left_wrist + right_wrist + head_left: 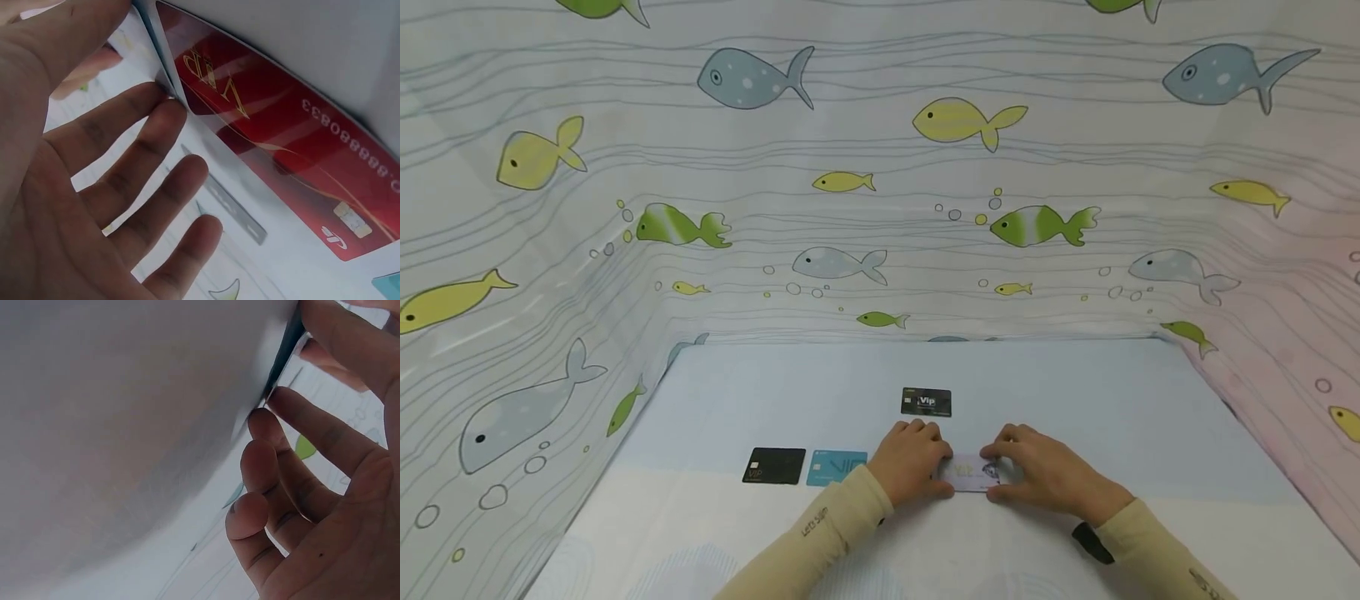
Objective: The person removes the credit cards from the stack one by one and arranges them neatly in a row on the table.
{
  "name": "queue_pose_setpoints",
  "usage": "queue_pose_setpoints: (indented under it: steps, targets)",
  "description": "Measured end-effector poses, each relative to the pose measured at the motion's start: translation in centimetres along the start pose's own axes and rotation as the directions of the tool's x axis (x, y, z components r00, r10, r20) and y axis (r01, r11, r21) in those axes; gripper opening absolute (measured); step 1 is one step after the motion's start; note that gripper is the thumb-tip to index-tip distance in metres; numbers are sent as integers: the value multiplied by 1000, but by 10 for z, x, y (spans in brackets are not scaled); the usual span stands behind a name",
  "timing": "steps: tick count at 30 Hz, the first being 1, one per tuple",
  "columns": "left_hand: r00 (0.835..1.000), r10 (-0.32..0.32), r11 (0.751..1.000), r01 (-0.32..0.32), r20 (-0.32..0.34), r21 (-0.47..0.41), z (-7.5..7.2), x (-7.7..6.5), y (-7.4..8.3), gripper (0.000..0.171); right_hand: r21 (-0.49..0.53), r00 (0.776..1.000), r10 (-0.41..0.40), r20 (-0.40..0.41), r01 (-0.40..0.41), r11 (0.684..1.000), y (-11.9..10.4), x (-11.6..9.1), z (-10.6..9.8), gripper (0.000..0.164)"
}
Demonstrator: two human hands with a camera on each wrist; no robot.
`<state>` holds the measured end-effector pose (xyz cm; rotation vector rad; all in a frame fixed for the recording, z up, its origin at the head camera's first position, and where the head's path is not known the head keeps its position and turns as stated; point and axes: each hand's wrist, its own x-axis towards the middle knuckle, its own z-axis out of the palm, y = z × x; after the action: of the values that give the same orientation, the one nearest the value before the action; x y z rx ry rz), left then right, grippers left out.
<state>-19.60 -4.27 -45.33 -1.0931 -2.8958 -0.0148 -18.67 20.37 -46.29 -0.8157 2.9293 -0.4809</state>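
Note:
A pale lilac card with yellow "VIP" lettering is held between the two hands near the table's middle. My left hand pinches its left end between thumb and index finger. At the opposite end, my right hand pinches it the same way. Both wrist views show this card nearly edge-on, as a thin strip by the left fingers and a dark teal edge by the right. A red VIP card lies beside the left fingers, hidden behind that hand in the head view.
To the left, a black VIP card and a blue VIP card lie in a row on the pale table. Another black card lies farther back. Fish-patterned cloth rises around the back and sides.

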Motion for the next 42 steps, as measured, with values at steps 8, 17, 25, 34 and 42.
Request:
queue_pose_setpoints:
  steps: [8,17,25,34,42]
  targets:
    - [1000,-25,1000,24,-10,-20,0,-1,0,49,-22,999,-35,-27,34,999,0,-1,2,52]
    - [999,-23,998,21,-29,-67,1,-3,-1,51,-17,999,-33,-23,33,999,1,-1,3,52]
    - [999,-17,997,14,-42,-76,3,-3,-1,50,-14,999,-35,-30,35,999,-1,-2,4,51]
    - [999,-34,996,31,-37,-82,8,-4,0,52,-18,999,-27,-24,26,999,0,-5,6,49]
    - [999,-26,995,22,-47,-99,6,-5,0,51,-23,998,-48,-34,47,999,0,-8,5,55]
